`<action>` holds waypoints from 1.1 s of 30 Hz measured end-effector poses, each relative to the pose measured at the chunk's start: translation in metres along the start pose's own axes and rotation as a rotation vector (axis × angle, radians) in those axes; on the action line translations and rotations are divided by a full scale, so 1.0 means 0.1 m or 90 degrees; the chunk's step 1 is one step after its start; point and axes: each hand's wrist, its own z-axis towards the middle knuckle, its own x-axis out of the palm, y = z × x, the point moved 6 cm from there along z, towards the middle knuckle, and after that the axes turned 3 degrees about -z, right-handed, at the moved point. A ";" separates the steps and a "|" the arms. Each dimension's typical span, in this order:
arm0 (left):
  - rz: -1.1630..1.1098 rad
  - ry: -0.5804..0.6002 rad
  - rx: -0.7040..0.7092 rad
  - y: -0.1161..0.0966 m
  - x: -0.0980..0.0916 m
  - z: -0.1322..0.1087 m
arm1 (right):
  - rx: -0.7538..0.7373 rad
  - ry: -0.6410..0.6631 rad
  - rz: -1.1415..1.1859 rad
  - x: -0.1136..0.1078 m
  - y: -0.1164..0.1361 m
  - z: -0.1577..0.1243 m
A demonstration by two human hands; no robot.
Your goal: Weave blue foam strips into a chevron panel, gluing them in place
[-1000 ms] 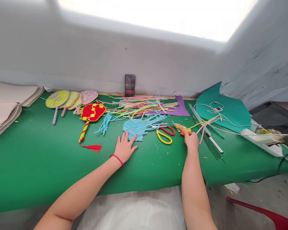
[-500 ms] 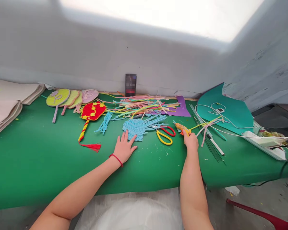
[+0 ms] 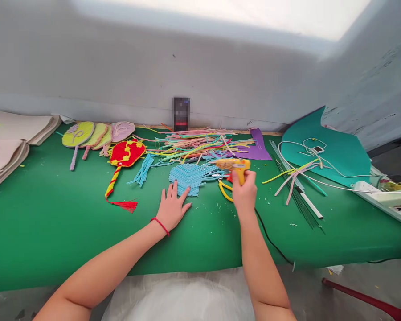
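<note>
My left hand [image 3: 174, 203] lies with its fingers spread, the tips on the lower left edge of a light blue panel of pipe cleaners [image 3: 187, 175]. Loose blue strands stick out from the panel's right side. My right hand [image 3: 245, 192] is wrapped round the handle of a yellow hot glue gun [image 3: 239, 166]. Its nozzle points left, above the strand ends at the panel's right. Scissors [image 3: 225, 191] with yellow and red handles lie under the gun, partly hidden by it and by my right hand. A black cord trails from the gun to the table edge.
Several coloured pipe cleaners [image 3: 200, 145] are heaped at the back, before a dark upright phone [image 3: 181, 115]. Left of the panel are a red fan with a tassel [image 3: 127, 154] and paler fans [image 3: 78, 133]. A teal sheet [image 3: 334, 156] and a white power strip [image 3: 381, 196] are at right.
My right hand has lifted the glue gun off the table and brought it left, over the scissors. My left hand stays on the blue panel. The view has turned slightly.
</note>
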 end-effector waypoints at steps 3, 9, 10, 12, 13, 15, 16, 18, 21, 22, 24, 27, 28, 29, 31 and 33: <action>-0.014 -0.025 0.019 -0.01 0.00 0.00 | -0.017 0.159 -0.053 0.37 0.03 -0.12; -0.101 -0.105 0.041 0.13 -0.12 0.10 | -0.030 0.226 -0.097 0.47 -0.14 -0.08; -0.115 -0.124 0.040 0.18 -0.15 0.13 | -0.028 0.224 -0.097 0.45 -0.16 -0.06; -0.138 -0.150 0.056 0.26 -0.17 0.22 | -0.028 0.214 -0.099 0.40 -0.17 -0.04; -0.151 -0.152 0.072 0.29 -0.17 0.26 | -0.030 0.209 -0.101 0.39 -0.17 -0.03; -0.188 -0.143 0.106 0.33 -0.12 0.33 | -0.042 0.208 -0.108 0.39 -0.15 -0.04; -0.213 -0.137 0.118 0.35 -0.08 0.35 | -0.050 0.212 -0.110 0.40 -0.14 -0.06; -0.268 -0.130 0.131 0.37 -0.03 0.40 | -0.069 0.223 -0.109 0.42 -0.11 -0.08; -0.359 -0.126 0.131 0.40 0.02 0.43 | -0.088 0.220 -0.096 0.43 -0.11 -0.08; -0.391 -0.130 0.124 0.41 0.01 0.44 | -0.090 0.211 -0.089 0.42 -0.11 -0.07; -0.444 -0.159 0.092 0.47 -0.02 0.45 | -0.089 0.191 -0.076 0.40 -0.13 -0.05; -0.479 -0.213 0.014 0.59 -0.06 0.45 | -0.089 0.183 -0.090 0.36 -0.15 -0.02; -0.477 -0.219 -0.011 0.63 -0.06 0.44 | -0.094 0.197 -0.105 0.37 -0.15 -0.03; -0.471 -0.218 -0.033 0.65 -0.05 0.45 | -0.104 0.221 -0.120 0.38 -0.15 -0.04; -0.448 -0.202 -0.056 0.67 -0.02 0.45 | -0.128 0.280 -0.148 0.42 -0.12 -0.08; -0.421 -0.185 -0.061 0.67 0.01 0.46 | -0.149 0.322 -0.171 0.46 -0.10 -0.13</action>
